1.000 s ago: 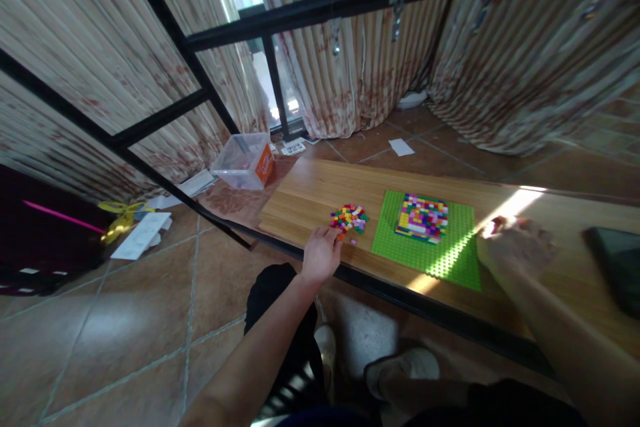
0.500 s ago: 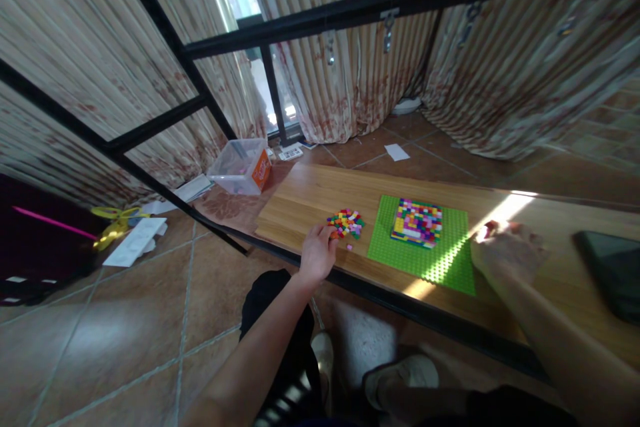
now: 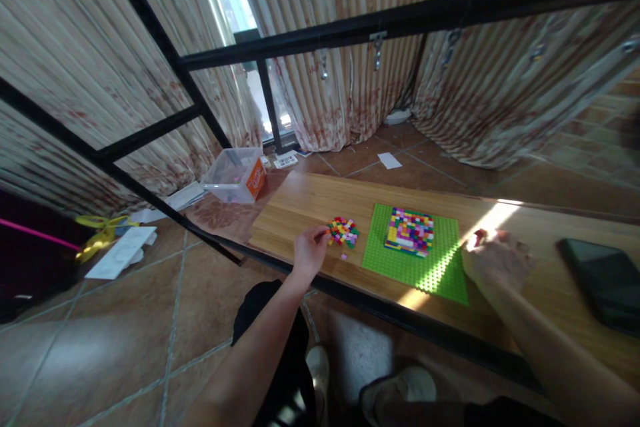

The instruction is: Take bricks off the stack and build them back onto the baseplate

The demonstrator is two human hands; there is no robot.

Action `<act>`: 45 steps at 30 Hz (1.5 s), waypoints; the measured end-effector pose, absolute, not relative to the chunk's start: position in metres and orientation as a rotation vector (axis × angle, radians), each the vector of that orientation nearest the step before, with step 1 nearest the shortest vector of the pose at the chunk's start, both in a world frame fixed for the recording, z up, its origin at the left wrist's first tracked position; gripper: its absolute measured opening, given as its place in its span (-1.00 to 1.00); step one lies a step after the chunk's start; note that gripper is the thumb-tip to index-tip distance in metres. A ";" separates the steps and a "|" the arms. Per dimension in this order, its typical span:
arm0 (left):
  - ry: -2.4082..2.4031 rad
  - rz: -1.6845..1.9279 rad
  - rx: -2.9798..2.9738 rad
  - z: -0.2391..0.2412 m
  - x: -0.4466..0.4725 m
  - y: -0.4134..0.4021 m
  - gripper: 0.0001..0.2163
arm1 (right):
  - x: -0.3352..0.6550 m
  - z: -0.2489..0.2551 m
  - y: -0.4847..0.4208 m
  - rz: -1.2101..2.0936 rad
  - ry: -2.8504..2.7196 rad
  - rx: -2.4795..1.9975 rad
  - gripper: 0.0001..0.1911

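Observation:
My left hand [image 3: 309,252] is pinched at the left edge of a pile of small toy bricks [image 3: 343,232] in many colours. A small orange-red brick shows at its fingertips. One pink brick [image 3: 344,256] lies apart, just below the pile. On a green baseplate [image 3: 383,266] sits a layered block of multicoloured bricks [image 3: 410,232]. My right hand [image 3: 497,259] rests beside the plate's right edge with fingers curled. Sunlight falls on its thumb and forefinger, where a reddish spot shows; what they hold is too small and glaring to make out.
The wooden tabletop [image 3: 300,197] has a dark metal edge. A black phone-like device [image 3: 603,284] lies at the right. Beyond the left end stands a clear plastic box [image 3: 233,177] with an orange label. Dark metal bars [image 3: 310,37] cross above, in front of curtains.
The view has shifted slightly, moving the table left and down in the picture. My left hand stays at the pile's edge, still pinched. My right hand remains beside the plate.

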State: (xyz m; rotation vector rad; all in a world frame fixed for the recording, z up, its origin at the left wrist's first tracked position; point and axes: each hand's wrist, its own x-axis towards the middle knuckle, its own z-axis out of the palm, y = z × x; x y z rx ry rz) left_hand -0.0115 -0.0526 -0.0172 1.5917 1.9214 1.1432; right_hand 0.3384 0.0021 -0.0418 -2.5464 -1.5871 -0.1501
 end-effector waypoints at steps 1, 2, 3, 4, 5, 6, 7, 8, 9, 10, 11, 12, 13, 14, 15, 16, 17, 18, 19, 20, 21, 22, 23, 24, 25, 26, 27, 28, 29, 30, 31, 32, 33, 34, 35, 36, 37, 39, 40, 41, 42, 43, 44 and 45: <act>1.934 1.150 1.576 -0.017 -0.012 -0.053 -0.89 | 0.338 -0.041 0.002 -0.150 -1.590 -2.545 -0.36; 1.949 1.153 1.567 -0.016 -0.012 -0.052 -0.90 | 0.338 -0.041 0.002 -0.154 -1.588 -2.547 -0.36; 1.961 1.151 1.564 -0.015 -0.012 -0.052 -0.90 | 0.338 -0.041 0.001 -0.162 -1.585 -2.548 -0.37; 1.966 1.146 1.568 -0.015 -0.012 -0.051 -0.91 | 0.337 -0.041 0.001 -0.173 -1.582 -2.547 -0.37; 1.961 1.145 1.577 -0.014 -0.011 -0.050 -0.91 | 0.337 -0.041 0.001 -0.182 -1.582 -2.545 -0.36; 1.950 1.146 1.587 -0.013 -0.011 -0.049 -0.91 | 0.337 -0.042 0.001 -0.186 -1.581 -2.543 -0.36; 1.937 1.147 1.599 -0.012 -0.010 -0.048 -0.90 | 0.337 -0.042 0.001 -0.189 -1.584 -2.542 -0.36; 1.928 1.141 1.611 -0.011 -0.009 -0.046 -0.90 | 0.338 -0.042 0.001 -0.187 -1.594 -2.539 -0.36; 1.926 1.128 1.623 -0.010 -0.008 -0.045 -0.89 | 0.338 -0.042 0.001 -0.183 -1.601 -2.539 -0.37; 1.929 1.105 1.635 -0.009 -0.007 -0.043 -0.89 | 0.338 -0.042 0.001 -0.179 -1.603 -2.541 -0.37; 1.934 1.075 1.650 -0.007 -0.007 -0.042 -0.88 | 0.338 -0.041 0.001 -0.177 -1.604 -2.542 -0.37; 1.942 1.041 1.667 -0.007 -0.006 -0.041 -0.87 | 0.338 -0.041 0.000 -0.180 -1.599 -2.541 -0.37; 1.952 1.003 1.689 -0.006 -0.006 -0.039 -0.85 | 0.337 -0.041 0.000 -0.182 -1.594 -2.539 -0.37; 1.961 0.963 1.719 -0.005 -0.006 -0.038 -0.83 | 0.337 -0.040 0.000 -0.186 -1.589 -2.536 -0.37; 1.970 0.921 1.758 -0.005 -0.007 -0.037 -0.81 | 0.337 -0.040 0.000 -0.192 -1.583 -2.534 -0.37; 1.974 0.877 1.804 -0.005 -0.008 -0.036 -0.80 | 0.337 -0.040 0.000 -0.194 -1.582 -2.534 -0.37; 1.974 0.837 1.853 -0.005 -0.008 -0.035 -0.78 | 0.337 -0.039 0.000 -0.191 -1.582 -2.534 -0.37; 1.970 0.802 1.900 -0.005 -0.009 -0.034 -0.77 | 0.337 -0.039 0.000 -0.180 -1.591 -2.534 -0.37; 1.964 0.772 1.941 -0.006 -0.010 -0.034 -0.76 | 0.337 -0.039 0.000 -0.167 -1.595 -2.537 -0.37; 1.962 0.746 1.974 -0.006 -0.011 -0.034 -0.75 | 0.337 -0.039 0.001 -0.157 -1.595 -2.541 -0.38; 1.962 0.724 2.000 -0.006 -0.012 -0.034 -0.74 | 0.337 -0.039 0.001 -0.150 -1.590 -2.546 -0.39; 1.964 0.708 2.022 -0.006 -0.012 -0.034 -0.73 | 0.337 -0.040 0.001 -0.146 -1.589 -2.547 -0.39; 1.966 0.695 2.040 -0.006 -0.013 -0.034 -0.72 | 0.337 -0.040 0.002 -0.149 -1.582 -2.546 -0.39; 1.964 0.686 2.058 -0.006 -0.013 -0.035 -0.71 | 0.337 -0.040 0.002 -0.153 -1.580 -2.541 -0.38; 1.961 0.683 2.071 -0.006 -0.013 -0.035 -0.71 | 0.337 -0.040 0.002 -0.156 -1.578 -2.535 -0.38; 1.956 0.683 2.077 -0.005 -0.014 -0.035 -0.71 | 0.337 -0.040 0.002 -0.158 -1.578 -2.529 -0.38; 1.952 0.683 2.077 -0.004 -0.014 -0.035 -0.72 | 0.337 -0.040 0.002 -0.161 -1.574 -2.527 -0.37; 1.952 0.681 2.070 -0.003 -0.014 -0.035 -0.73 | 0.336 -0.040 0.001 -0.165 -1.568 -2.529 -0.37; 1.953 0.681 2.061 -0.002 -0.014 -0.035 -0.74 | 0.336 -0.040 0.001 -0.169 -1.557 -2.534 -0.36; 1.954 0.683 2.049 -0.001 -0.013 -0.035 -0.74 | 0.336 -0.040 0.001 -0.168 -1.553 -2.538 -0.36; 1.954 0.684 2.038 0.000 -0.013 -0.035 -0.75 | 0.336 -0.040 0.001 -0.167 -1.550 -2.539 -0.36; 1.953 0.684 2.028 0.001 -0.012 -0.035 -0.76 | 0.336 -0.040 0.002 -0.162 -1.552 -2.537 -0.36; 1.953 0.687 2.018 0.002 -0.011 -0.034 -0.76 | 0.337 -0.040 0.002 -0.153 -1.555 -2.536 -0.36; 1.955 0.692 2.008 0.002 -0.010 -0.034 -0.76 | 0.337 -0.040 0.002 -0.142 -1.556 -2.537 -0.36; 1.960 0.696 2.001 0.003 -0.009 -0.034 -0.76 | 0.337 -0.039 0.002 -0.129 -1.559 -2.539 -0.36; 1.969 0.702 1.996 0.003 -0.008 -0.034 -0.76 | 0.337 -0.039 0.002 -0.119 -1.560 -2.541 -0.37; 1.978 0.709 1.991 0.003 -0.007 -0.034 -0.76 | 0.337 -0.039 0.002 -0.113 -1.560 -2.543 -0.37; 1.993 0.718 1.982 0.002 -0.005 -0.034 -0.76 | 0.337 -0.038 0.002 -0.112 -1.563 -2.545 -0.37; 1.996 0.716 1.979 0.002 -0.004 -0.033 -0.77 | 0.336 -0.038 0.001 -0.117 -1.561 -2.546 -0.37; 1.996 0.710 1.977 0.002 -0.004 -0.033 -0.77 | 0.336 -0.038 0.001 -0.123 -1.560 -2.547 -0.38; 1.993 0.701 1.979 0.002 -0.004 -0.032 -0.78 | 0.336 -0.038 0.001 -0.125 -1.557 -2.547 -0.39; 1.987 0.690 1.984 0.001 -0.004 -0.031 -0.79 | 0.335 -0.037 0.001 -0.126 -1.557 -2.546 -0.39; 1.981 0.682 1.993 0.001 -0.005 -0.030 -0.81 | 0.335 -0.037 0.001 -0.131 -1.554 -2.545 -0.39; 1.969 0.679 2.008 0.000 -0.006 -0.029 -0.82 | 0.335 -0.037 0.000 -0.137 -1.553 -2.544 -0.39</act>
